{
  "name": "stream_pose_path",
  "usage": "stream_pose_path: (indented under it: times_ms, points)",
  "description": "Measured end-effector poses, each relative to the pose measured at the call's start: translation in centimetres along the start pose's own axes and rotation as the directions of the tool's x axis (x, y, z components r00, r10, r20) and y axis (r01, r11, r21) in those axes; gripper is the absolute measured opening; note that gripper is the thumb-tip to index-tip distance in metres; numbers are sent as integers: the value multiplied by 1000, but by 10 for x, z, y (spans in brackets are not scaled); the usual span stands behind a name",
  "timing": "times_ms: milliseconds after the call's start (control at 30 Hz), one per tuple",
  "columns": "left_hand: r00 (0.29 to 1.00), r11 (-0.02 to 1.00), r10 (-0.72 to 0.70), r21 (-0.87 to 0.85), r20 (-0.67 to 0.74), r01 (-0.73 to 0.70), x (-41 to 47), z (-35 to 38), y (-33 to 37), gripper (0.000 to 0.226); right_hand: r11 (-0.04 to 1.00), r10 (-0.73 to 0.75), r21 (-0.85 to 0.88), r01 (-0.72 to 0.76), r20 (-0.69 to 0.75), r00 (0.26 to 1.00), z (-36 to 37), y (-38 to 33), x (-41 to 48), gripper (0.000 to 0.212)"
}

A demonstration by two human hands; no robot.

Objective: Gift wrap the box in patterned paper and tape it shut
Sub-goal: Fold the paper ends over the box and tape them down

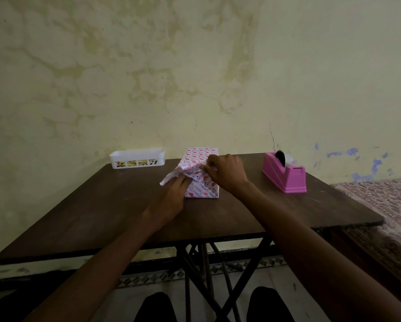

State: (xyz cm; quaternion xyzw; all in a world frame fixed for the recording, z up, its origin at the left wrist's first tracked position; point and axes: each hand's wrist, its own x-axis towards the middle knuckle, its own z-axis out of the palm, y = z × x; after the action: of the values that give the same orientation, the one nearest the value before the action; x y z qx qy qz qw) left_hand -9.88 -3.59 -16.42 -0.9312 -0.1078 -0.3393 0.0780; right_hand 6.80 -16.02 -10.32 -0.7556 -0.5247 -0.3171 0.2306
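A box wrapped in white paper with pink and purple hearts [200,156] lies on the dark wooden table [102,217], its near end facing me. My left hand [171,194] lies with straight fingers on the loose left flap of paper, pressing it against the box end. My right hand [225,170] is curled over the top near edge and pinches a paper fold there. A pink tape dispenser [285,174] with a tape roll stands to the right of the box, apart from both hands.
A white plastic basket [136,158] with slotted sides sits at the table's far left, against the stained wall. A patterned bedspread [390,205] lies beyond the table's right edge. The table's metal legs and my knees show below.
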Motion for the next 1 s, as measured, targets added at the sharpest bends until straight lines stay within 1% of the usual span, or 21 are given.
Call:
stream_pose_path:
  times_ms: [67, 133, 233, 400, 467, 600, 700, 767, 833, 900, 1000]
  points:
    - [1000, 1000, -23, 20, -11, 23, 1, -4, -1, 50, 1000, -1, 11, 1, -3, 1000, -1, 1, 0, 37]
    - [999, 997, 15, 70, -46, -12, 0, -6, 3, 58, 1000, -3, 11, 3, -12, 1000, -2, 0, 0, 37]
    - [998, 982, 59, 178, 10, -60, -1, -8, 5, 64, 1000, 9, 22, -9, -20, 1000, -2, -2, 0, 37]
    - [984, 950, 152, 260, 91, -171, -7, -11, 10, 61, 992, 84, 97, -78, -59, 995, 2, -3, 2, 38]
    - [986, 951, 126, 271, 113, -153, -8, -12, 11, 64, 988, 104, 116, -97, -63, 993, 2, -4, 2, 38]
    - [990, 970, 77, 223, 120, -102, -9, -12, 13, 65, 984, 120, 140, -109, -68, 991, 2, -2, 3, 39]
    - [991, 972, 77, 213, 110, -99, -8, -15, 17, 62, 983, 109, 152, -105, -18, 994, 1, 1, 3, 41]
    - [993, 965, 73, 247, 88, -93, -8, -15, 19, 59, 987, 83, 137, -84, 16, 996, -2, 2, 2, 42]
    - [997, 948, 36, 313, 74, -58, -9, -12, 22, 60, 992, 62, 104, -66, 36, 997, -2, 2, 1, 34]
    - [997, 936, -30, 353, 74, 2, -9, -6, 24, 66, 992, 72, 103, -74, 23, 997, -2, 1, 1, 22]
    - [995, 930, -83, 362, 63, 54, -7, 2, 26, 73, 981, 103, 165, -98, -24, 994, -2, -1, 0, 22]
